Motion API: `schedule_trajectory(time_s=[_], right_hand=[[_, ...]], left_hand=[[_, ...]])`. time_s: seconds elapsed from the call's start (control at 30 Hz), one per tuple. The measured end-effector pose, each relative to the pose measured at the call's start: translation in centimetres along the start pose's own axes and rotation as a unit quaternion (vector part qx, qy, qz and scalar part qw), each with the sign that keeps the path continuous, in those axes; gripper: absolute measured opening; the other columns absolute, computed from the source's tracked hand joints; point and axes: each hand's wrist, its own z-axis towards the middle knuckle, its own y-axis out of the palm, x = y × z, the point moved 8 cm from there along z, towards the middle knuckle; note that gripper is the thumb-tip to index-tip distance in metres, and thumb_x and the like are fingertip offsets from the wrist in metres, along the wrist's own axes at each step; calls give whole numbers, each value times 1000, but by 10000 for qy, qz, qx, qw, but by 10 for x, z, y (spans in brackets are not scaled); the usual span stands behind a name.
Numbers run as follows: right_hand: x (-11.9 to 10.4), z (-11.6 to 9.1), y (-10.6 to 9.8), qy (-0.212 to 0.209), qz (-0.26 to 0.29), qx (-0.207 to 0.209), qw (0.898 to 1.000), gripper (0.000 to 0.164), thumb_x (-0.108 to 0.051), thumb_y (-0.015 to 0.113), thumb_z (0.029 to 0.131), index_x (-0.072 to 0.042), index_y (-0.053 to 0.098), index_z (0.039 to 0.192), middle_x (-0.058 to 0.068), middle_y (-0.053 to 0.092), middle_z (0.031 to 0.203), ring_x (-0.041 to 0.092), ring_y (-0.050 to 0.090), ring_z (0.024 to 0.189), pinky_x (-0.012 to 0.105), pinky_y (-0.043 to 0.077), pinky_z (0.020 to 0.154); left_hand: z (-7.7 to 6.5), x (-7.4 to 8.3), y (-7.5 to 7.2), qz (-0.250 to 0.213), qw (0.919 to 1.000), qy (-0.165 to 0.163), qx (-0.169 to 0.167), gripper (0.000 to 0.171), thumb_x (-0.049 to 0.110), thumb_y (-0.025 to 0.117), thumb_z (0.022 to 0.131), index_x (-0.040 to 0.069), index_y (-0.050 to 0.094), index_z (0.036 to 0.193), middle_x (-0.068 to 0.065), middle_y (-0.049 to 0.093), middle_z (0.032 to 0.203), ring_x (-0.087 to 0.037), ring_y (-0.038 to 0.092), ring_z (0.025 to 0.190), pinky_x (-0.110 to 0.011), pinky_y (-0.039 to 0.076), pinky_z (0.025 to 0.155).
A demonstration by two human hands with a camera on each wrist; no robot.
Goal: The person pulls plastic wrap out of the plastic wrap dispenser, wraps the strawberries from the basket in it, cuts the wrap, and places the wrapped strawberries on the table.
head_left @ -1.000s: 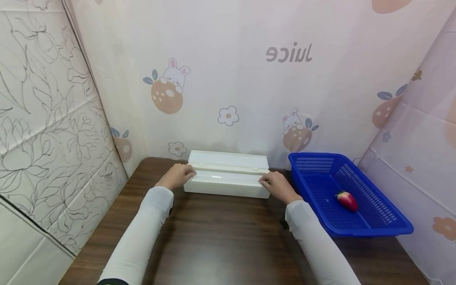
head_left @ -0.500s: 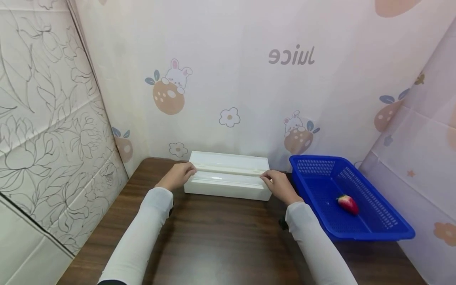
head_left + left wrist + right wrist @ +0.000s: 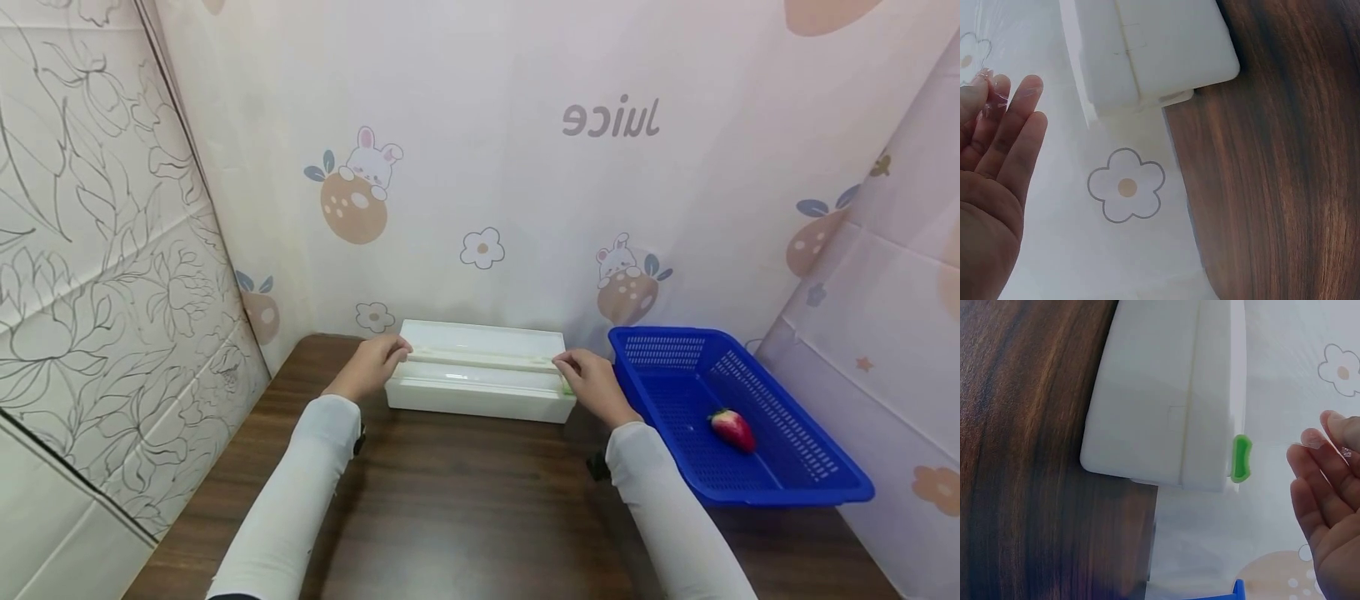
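Note:
A white cling film dispenser (image 3: 480,402) stands on the table against the back wall, its lid raised at the rear. At its left end my left hand (image 3: 369,367) pinches clear cling film (image 3: 984,74) between thumb and index finger, the other fingers extended. My right hand (image 3: 592,383) pinches the film's other corner (image 3: 1346,452) at the right end. Both hands are held above the box, apart from its body in the wrist views. A green cutter slider (image 3: 1241,459) sits at the box's right end. The film is nearly invisible between the hands.
To the right, a blue plastic basket (image 3: 780,493) holds one strawberry (image 3: 732,430). Dark wood tabletop (image 3: 465,508) lies in front of the box. Patterned wall sheets (image 3: 480,150) enclose the table at the back and sides.
Both hands have risen slightly off the dispenser's ends, still pinching. My right hand has shifted a little to the right, and the green slider has come into sight beside it.

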Motion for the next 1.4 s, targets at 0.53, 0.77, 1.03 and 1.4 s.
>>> schedule_trajectory(time_s=[0.53,0.77,1.03,1.4], right_hand=[[-3,1,-11,152,468,467,9977,18,-23,62,102,-8,71,108,8,73,98,24,65,86,43,52,77],[-2,2,-9,399,914,366,9943,21,-21,57,104,-5,68,111,9,72,97,28,68,91,42,54,79],[-3,1,-9,608,1281,404,9891,24,-23,56,105,-3,67,113,10,70,98,23,69,92,41,56,83],[-7,1,-15,831,1514,556,9834,34,-30,57,104,1,65,115,13,69,100,24,69,92,24,56,78]], left_hand=[[-1,7,-10,-237,9982,236,498,17,15,54,105,6,66,114,-9,66,108,-24,62,99,-43,53,87],[-3,11,-13,-402,9972,193,603,19,14,51,106,5,65,116,-8,65,104,-24,64,96,-42,54,84],[-3,13,-17,-729,9954,226,573,22,17,52,106,3,65,118,-17,67,111,-26,68,98,-43,56,85],[-6,20,-28,-924,9927,212,744,23,18,53,106,4,66,119,-13,70,112,-26,68,103,-42,56,88]])
